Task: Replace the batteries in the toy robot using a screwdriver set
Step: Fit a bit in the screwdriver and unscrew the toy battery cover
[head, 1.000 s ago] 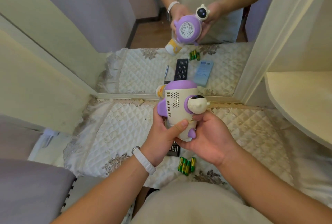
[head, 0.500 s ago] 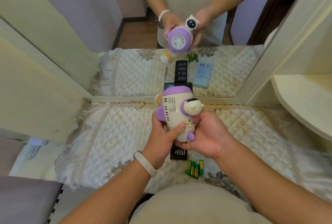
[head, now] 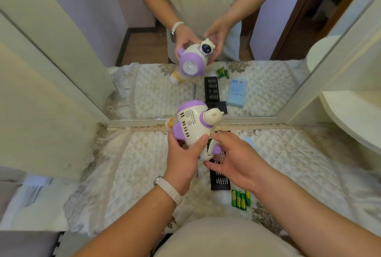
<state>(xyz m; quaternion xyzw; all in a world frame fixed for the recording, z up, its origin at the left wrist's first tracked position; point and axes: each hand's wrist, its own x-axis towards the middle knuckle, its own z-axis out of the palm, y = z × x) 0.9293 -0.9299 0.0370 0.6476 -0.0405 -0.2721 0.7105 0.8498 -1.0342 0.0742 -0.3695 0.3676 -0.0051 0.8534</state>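
- Hands first: the left hand (head: 183,160) curls round the white-and-purple plastic toy robot (head: 190,124), holding it above the surface, probably to expose its underside. The right hand (head: 240,159) is loosely spread, fingertips touching the toy's lower end.
- Beneath lies the cream quilted surface (head: 127,164).
- Directly under the toy, the black rectangular screwdriver-bit case (head: 220,181) sits open, within easy reach.
- Nearer and slightly right, the green cylindrical batteries (head: 241,198) wait together.
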